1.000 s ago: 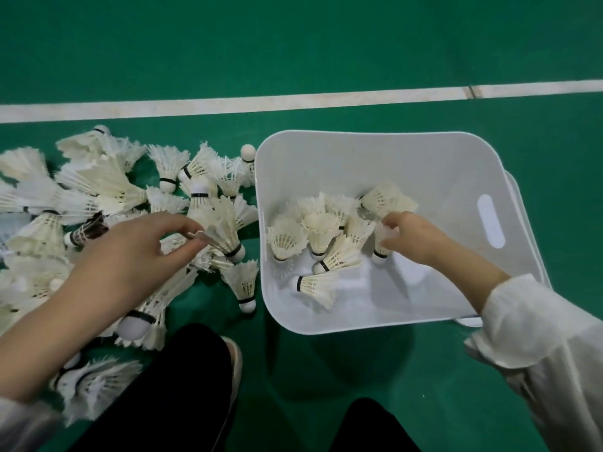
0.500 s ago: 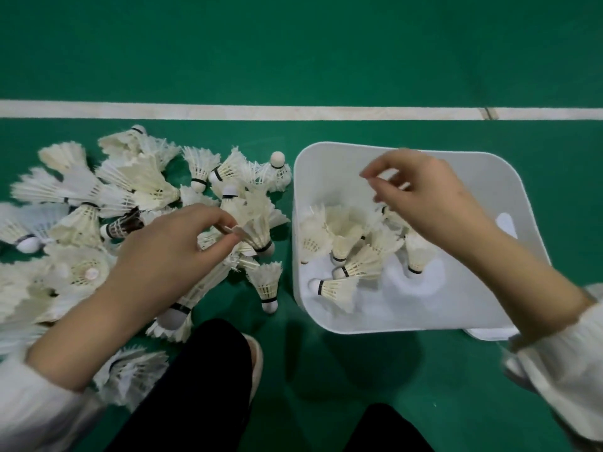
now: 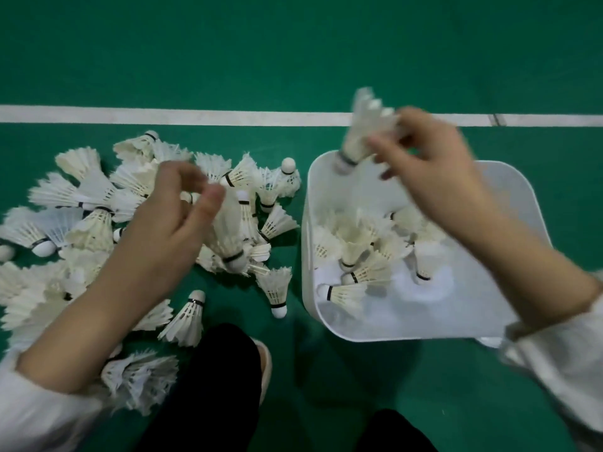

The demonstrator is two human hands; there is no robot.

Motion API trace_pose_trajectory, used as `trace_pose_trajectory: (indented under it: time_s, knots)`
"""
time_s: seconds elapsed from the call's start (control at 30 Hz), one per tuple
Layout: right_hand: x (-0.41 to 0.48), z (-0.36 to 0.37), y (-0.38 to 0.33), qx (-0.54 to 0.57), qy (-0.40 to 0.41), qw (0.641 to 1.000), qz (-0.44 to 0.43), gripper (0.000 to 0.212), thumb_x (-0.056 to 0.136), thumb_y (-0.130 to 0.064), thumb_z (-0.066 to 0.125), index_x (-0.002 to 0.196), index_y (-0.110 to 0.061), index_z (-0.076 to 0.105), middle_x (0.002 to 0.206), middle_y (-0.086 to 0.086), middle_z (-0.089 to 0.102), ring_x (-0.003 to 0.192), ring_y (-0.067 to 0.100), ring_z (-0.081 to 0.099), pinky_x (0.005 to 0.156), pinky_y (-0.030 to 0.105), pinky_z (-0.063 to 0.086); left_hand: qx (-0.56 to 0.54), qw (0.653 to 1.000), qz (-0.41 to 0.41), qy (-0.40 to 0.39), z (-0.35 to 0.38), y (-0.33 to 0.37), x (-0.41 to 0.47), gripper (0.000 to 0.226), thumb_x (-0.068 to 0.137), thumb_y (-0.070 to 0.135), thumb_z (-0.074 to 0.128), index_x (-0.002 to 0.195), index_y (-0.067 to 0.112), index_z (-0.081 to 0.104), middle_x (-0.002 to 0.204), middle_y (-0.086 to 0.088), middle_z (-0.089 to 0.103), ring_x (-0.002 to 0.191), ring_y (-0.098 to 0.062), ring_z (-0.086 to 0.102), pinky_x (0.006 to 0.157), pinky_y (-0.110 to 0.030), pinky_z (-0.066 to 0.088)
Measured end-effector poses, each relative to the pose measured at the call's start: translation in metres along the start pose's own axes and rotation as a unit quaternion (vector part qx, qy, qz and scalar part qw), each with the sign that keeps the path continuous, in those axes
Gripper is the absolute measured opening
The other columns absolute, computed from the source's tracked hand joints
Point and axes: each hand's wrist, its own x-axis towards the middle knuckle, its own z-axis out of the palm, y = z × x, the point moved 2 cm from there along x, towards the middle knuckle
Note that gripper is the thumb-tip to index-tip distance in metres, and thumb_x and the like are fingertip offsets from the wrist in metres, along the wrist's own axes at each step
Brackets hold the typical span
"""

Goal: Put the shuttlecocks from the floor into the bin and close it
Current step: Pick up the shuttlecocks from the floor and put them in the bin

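I was well short of done: about a dozen feathered white shuttlecocks (image 3: 355, 256) lay in the open white plastic bin (image 3: 306, 256), and a far bigger heap (image 3: 91, 203) covered the green sports floor (image 3: 293, 44) beside it, below a white painted line (image 3: 195, 115). My right hand (image 3: 434, 177) pinched one shuttlecock (image 3: 362, 132) in its fingers over the bin's far rim. My left hand (image 3: 169, 230) curled its fingers above the heap, too blurred to tell whether they held anything.

One view only: wide-angle camera on the person's head, facing forward and steeply down at the green floor (image 3: 293, 44). Close range; left hand (image 3: 169, 223) and right hand (image 3: 430, 164) fill mid-frame, bin (image 3: 509, 190) toward the right edge, knees (image 3: 208, 386) at the bottom edge.
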Motion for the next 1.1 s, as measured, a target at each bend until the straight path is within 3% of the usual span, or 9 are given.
trace_pose_trajectory:
  time_s: [0.1,0.17,0.23,0.4,0.53,0.67,0.9,1.03,1.1]
  knots:
    - [-0.008,-0.05,0.069,-0.123,0.034,0.982,0.141,0.028,0.096,-0.029,0.043,0.094,-0.005,0.058,0.087,0.014,0.066,0.077,0.029,0.064,0.072,0.034,0.055,0.017,0.999,-0.014,-0.032,0.005,-0.004,0.0,0.024,0.086,0.047,0.048,0.097,0.026,0.047,0.084,0.008,0.061,0.072,-0.005,0.06,0.058,-0.024,0.041]
    - [-0.026,-0.067,0.12,-0.21,-0.008,0.946,0.248,0.034,0.095,-0.026,0.04,0.088,-0.001,0.061,0.082,0.021,0.067,0.079,0.037,0.064,0.08,0.047,0.052,0.035,0.998,-0.001,-0.053,0.012,-0.01,0.0,0.007,0.087,0.033,0.056,0.089,0.029,0.05,0.083,0.009,0.061,0.076,-0.004,0.061,0.063,-0.025,0.045]
    - [-0.045,-0.066,0.156,-0.272,-0.07,0.901,0.33,0.033,0.094,-0.02,0.04,0.083,0.0,0.064,0.079,0.022,0.068,0.083,0.039,0.064,0.08,0.045,0.052,0.063,0.995,0.018,-0.072,0.019,-0.015,0.0,0.005,0.088,0.025,0.055,0.085,0.029,0.053,0.084,0.008,0.061,0.077,0.003,0.059,0.064,-0.022,0.044]
    - [-0.064,-0.048,0.191,-0.283,-0.165,0.858,0.395,0.03,0.094,-0.018,0.042,0.091,0.002,0.064,0.09,0.02,0.066,0.08,0.037,0.066,0.076,0.043,0.055,0.097,0.988,0.076,-0.094,0.028,-0.015,-0.001,0.013,0.083,0.03,0.058,0.08,0.041,0.052,0.092,0.018,0.054,0.084,0.01,0.053,0.07,-0.006,0.038]
    - [-0.057,-0.039,0.203,-0.281,-0.18,0.869,0.365,0.028,0.094,-0.02,0.045,0.093,-0.002,0.066,0.093,0.018,0.065,0.087,0.035,0.063,0.075,0.033,0.047,0.113,0.983,0.101,-0.1,0.029,-0.017,0.002,0.011,0.08,0.042,0.057,0.08,0.048,0.048,0.094,0.023,0.053,0.085,0.012,0.052,0.072,-0.014,0.038]
    - [-0.05,-0.027,0.204,-0.278,-0.189,0.873,0.354,0.026,0.097,-0.022,0.038,0.102,-0.007,0.059,0.092,0.011,0.052,0.082,0.024,0.047,0.062,0.026,0.031,0.098,0.985,0.106,-0.099,0.033,-0.014,0.005,0.017,0.081,0.046,0.061,0.082,0.058,0.049,0.093,0.027,0.055,0.081,0.011,0.055,0.071,-0.005,0.039]
    - [-0.04,-0.044,0.173,-0.398,-0.197,0.85,0.282,0.033,0.09,-0.032,0.053,0.118,-0.015,0.057,0.119,0.011,0.06,0.106,0.031,0.056,0.085,0.034,0.042,0.104,0.983,0.115,-0.103,0.036,-0.006,0.004,0.009,0.082,0.032,0.053,0.084,0.041,0.052,0.095,0.023,0.055,0.084,0.012,0.052,0.069,0.001,0.034]
    - [-0.024,-0.049,0.071,-0.229,-0.019,0.968,0.102,0.015,0.091,-0.025,0.054,0.103,-0.024,0.062,0.099,-0.007,0.064,0.081,0.017,0.06,0.068,0.02,0.043,0.119,0.979,0.13,-0.103,0.033,-0.003,0.002,0.016,0.086,0.031,0.047,0.093,0.023,0.059,0.09,0.013,0.057,0.084,0.002,0.051,0.074,-0.008,0.038]
    - [-0.02,-0.026,0.014,-0.065,-0.049,0.997,-0.005,0.015,0.089,-0.02,0.058,0.101,-0.029,0.06,0.098,-0.013,0.057,0.078,0.01,0.06,0.065,0.008,0.042,0.115,0.978,0.143,-0.095,0.03,0.003,0.002,0.019,0.087,0.031,0.047,0.095,0.02,0.06,0.09,0.009,0.058,0.083,0.0,0.051,0.074,-0.011,0.039]
